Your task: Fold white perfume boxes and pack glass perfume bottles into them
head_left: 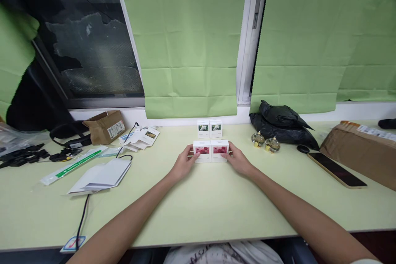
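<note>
1. The step in hand looks like lining up or steadying a pair: the person has the left front box (199, 147) and the right front box (220, 148) side by side, their inner edges meeting, at the centre of the frame on the pale table (198, 206).
2. The left hand (182, 164) grips the outer side of the left front box, thumb bent onto its front face, other fingers partly hidden.
3. The right hand (239, 160) mirrors it on the right front box, thumb on the front and fingers around the outer side; how firmly either hand presses, one cannot tell.
4. The next move, by judgement, calls for even inward pressure, keeping both faces flush, and care not to knock the pair behind.
5. White boxes, four in all: two in front with pinkish-red pictures, and two just behind, the left rear box (203, 128) and the right rear box (215, 128), with white-flower pictures.
6. Right of centre are two glass ornaments (272, 144) with gold parts; farther right, one phone (336, 169) and one small black disc (303, 149).
7. Brown cartons, two: an open carton (100, 131) at mid-left and a long carton (355, 152) at the right edge.
8. The black plastic bags (284, 130) overlap, so their number is unclear.
</note>
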Available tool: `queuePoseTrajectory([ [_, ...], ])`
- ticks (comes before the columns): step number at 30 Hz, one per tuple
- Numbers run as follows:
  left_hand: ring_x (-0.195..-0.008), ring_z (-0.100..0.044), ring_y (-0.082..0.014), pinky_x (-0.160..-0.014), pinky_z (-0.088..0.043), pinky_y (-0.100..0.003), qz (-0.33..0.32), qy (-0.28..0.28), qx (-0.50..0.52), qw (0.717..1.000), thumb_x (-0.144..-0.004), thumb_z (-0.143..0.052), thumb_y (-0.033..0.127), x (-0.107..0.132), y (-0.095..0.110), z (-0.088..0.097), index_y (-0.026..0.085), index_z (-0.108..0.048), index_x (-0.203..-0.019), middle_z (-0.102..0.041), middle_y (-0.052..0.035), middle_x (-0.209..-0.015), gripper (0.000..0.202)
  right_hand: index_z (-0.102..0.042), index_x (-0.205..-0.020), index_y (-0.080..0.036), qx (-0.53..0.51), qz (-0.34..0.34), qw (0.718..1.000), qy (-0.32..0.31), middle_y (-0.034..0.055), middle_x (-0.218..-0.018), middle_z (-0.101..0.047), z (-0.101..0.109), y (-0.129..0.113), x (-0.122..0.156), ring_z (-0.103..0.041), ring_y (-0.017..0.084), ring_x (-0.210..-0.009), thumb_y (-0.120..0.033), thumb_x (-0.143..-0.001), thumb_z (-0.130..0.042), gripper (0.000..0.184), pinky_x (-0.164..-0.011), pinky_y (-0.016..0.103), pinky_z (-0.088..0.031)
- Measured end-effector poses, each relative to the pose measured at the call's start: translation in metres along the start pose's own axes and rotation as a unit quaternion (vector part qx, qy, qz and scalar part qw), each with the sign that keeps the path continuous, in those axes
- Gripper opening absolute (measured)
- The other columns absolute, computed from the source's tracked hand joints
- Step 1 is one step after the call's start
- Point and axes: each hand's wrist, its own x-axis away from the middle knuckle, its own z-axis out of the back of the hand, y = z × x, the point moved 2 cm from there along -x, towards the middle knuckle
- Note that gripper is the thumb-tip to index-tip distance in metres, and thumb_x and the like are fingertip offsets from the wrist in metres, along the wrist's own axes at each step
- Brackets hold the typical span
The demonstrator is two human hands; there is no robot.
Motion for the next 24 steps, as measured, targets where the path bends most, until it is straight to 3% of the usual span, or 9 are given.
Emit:
queuePoseTrajectory([
  [24,-0.115,-0.068,-0.0274,-0.093,-0.058,-0.042,0.006,0.005,-0.016,1.000,-0.096,-0.061,0.055,0.0013,0.0019,0.0010,0.024,-0.059,-0.129,-0.068,-0.0101,-0.132,0.045,-0.052,-0.141,-0.026,0.007,0.003,1.000,-0.004,0.0052,-0.129,-0.070,-0.0007,0.0003,0.0002,-0.065,0.024,-0.106,-0.031,-0.094,-0.061,0.048,-0.088,0.038,-0.052],
])
